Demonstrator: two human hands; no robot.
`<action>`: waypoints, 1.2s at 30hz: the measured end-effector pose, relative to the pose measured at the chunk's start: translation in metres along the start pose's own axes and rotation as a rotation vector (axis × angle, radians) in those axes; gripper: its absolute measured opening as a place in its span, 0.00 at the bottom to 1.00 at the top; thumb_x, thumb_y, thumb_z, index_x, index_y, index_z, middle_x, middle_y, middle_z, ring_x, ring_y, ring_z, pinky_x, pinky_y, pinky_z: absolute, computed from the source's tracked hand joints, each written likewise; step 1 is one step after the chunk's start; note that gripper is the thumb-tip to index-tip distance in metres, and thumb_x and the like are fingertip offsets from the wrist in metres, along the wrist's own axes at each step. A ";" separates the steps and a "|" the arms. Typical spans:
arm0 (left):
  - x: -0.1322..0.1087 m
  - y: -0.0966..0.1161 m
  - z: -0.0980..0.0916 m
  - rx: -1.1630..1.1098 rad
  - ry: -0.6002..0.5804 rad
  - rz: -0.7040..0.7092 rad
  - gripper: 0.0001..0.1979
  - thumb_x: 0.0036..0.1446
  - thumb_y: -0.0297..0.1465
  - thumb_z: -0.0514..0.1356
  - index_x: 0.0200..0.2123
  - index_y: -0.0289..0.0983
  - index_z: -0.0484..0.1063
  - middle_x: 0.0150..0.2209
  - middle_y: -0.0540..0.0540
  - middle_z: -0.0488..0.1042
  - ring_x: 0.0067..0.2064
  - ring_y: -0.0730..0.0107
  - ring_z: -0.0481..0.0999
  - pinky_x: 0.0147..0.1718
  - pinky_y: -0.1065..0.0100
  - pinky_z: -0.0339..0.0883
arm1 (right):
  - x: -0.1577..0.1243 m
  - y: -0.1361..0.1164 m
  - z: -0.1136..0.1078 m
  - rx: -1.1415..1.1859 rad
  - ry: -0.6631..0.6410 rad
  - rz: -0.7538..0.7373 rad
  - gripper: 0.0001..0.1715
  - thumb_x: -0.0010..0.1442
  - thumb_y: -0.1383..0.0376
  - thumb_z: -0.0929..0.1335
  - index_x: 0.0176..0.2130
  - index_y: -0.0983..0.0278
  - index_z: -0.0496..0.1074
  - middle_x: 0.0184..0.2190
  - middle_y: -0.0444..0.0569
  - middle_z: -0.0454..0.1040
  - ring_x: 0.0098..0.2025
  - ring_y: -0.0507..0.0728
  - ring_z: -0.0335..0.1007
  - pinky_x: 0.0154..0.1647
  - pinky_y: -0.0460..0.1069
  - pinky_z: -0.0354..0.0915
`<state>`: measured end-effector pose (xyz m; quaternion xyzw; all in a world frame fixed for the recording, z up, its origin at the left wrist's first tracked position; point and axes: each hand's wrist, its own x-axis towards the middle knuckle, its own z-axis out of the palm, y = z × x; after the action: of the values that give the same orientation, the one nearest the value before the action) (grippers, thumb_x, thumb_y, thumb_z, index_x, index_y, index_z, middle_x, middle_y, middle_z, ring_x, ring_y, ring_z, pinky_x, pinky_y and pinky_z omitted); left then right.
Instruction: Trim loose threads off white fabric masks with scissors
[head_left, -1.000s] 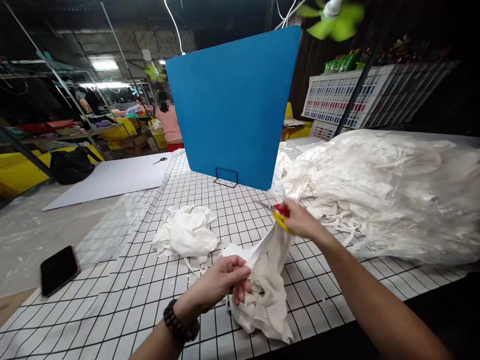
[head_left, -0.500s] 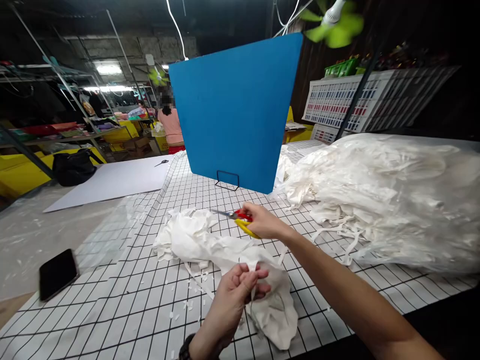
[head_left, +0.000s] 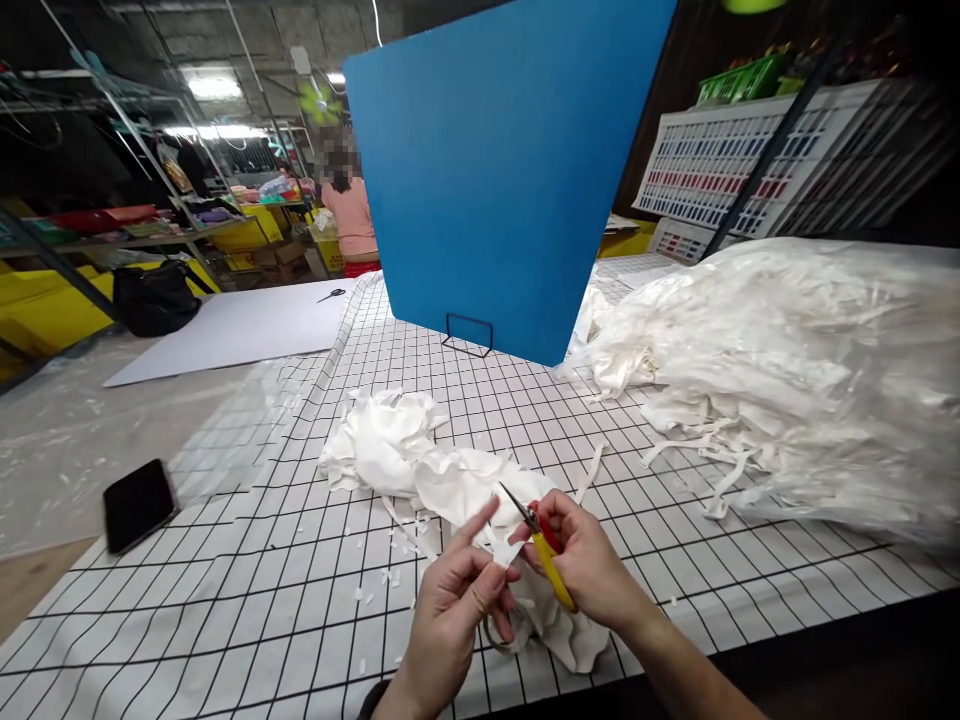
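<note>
My left hand (head_left: 459,610) pinches an edge of white fabric (head_left: 469,480) between thumb and fingers, its index finger stretched out. The fabric lies crumpled across the checked tablecloth, part of it behind and below my hands. My right hand (head_left: 589,560) grips a pair of scissors (head_left: 551,560) with red and yellow handles. Their dark blades point up and left, just over the fabric and close to my left fingertips. Small white snippets (head_left: 390,577) are scattered on the cloth to the left of my left hand.
A large blue board (head_left: 495,190) stands at the back in a black wire stand (head_left: 469,335). On the right is a big plastic-wrapped heap of white fabric (head_left: 810,350). A phone (head_left: 140,505) lies at left. A person (head_left: 350,215) in pink is in the background.
My right hand has brought the scissors down and closer to my left hand, over the fabric. My left index finger has stretched out. The view has tilted down slightly.
</note>
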<state>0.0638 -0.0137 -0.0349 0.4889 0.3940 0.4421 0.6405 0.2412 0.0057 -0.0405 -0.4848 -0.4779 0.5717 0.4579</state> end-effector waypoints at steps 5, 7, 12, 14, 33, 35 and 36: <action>0.009 -0.006 0.007 -0.131 -0.032 0.051 0.11 0.58 0.37 0.63 0.31 0.34 0.78 0.36 0.42 0.75 0.31 0.66 0.77 0.34 0.64 0.73 | -0.016 -0.015 -0.028 -0.122 0.136 -0.056 0.22 0.50 0.60 0.76 0.31 0.59 0.60 0.31 0.42 0.71 0.32 0.54 0.68 0.32 0.47 0.65; 0.012 -0.006 0.008 -0.050 -0.015 0.087 0.11 0.58 0.36 0.63 0.30 0.34 0.78 0.31 0.44 0.74 0.32 0.66 0.76 0.34 0.66 0.72 | -0.030 -0.027 -0.037 -0.340 0.102 -0.050 0.23 0.48 0.59 0.77 0.32 0.58 0.60 0.29 0.41 0.69 0.30 0.54 0.66 0.30 0.47 0.63; 0.013 -0.002 0.004 0.211 -0.008 0.206 0.11 0.62 0.34 0.59 0.31 0.36 0.78 0.28 0.45 0.73 0.33 0.66 0.73 0.35 0.67 0.67 | -0.054 -0.040 -0.040 -0.843 -0.029 -0.011 0.27 0.44 0.55 0.77 0.38 0.56 0.62 0.33 0.43 0.71 0.32 0.56 0.66 0.32 0.50 0.63; 0.012 -0.001 0.003 0.288 -0.023 0.236 0.11 0.63 0.33 0.57 0.31 0.37 0.77 0.28 0.45 0.73 0.33 0.66 0.73 0.35 0.68 0.66 | -0.054 -0.039 -0.036 -0.912 -0.015 -0.017 0.26 0.46 0.53 0.76 0.36 0.57 0.61 0.33 0.43 0.71 0.32 0.57 0.66 0.32 0.50 0.62; 0.010 -0.006 0.000 0.298 -0.081 0.248 0.12 0.64 0.30 0.55 0.30 0.37 0.75 0.29 0.46 0.70 0.32 0.67 0.72 0.32 0.69 0.66 | -0.048 -0.038 -0.019 -0.955 -0.022 -0.100 0.22 0.49 0.54 0.74 0.36 0.58 0.62 0.31 0.44 0.73 0.29 0.56 0.68 0.28 0.49 0.60; 0.010 -0.005 0.001 0.272 -0.083 0.238 0.11 0.64 0.30 0.56 0.29 0.37 0.74 0.29 0.47 0.69 0.32 0.68 0.72 0.31 0.69 0.66 | -0.049 -0.039 -0.019 -0.954 -0.023 -0.106 0.21 0.50 0.53 0.73 0.36 0.59 0.62 0.31 0.44 0.73 0.29 0.56 0.68 0.28 0.49 0.60; 0.010 -0.004 0.001 0.257 -0.085 0.231 0.11 0.64 0.30 0.56 0.30 0.37 0.74 0.29 0.47 0.69 0.31 0.69 0.72 0.31 0.70 0.66 | -0.049 -0.039 -0.019 -0.951 -0.021 -0.110 0.20 0.51 0.53 0.73 0.35 0.59 0.62 0.30 0.44 0.73 0.29 0.56 0.68 0.27 0.49 0.60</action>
<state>0.0686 -0.0048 -0.0394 0.6269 0.3611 0.4377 0.5339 0.2676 -0.0358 0.0022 -0.6086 -0.7161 0.2696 0.2102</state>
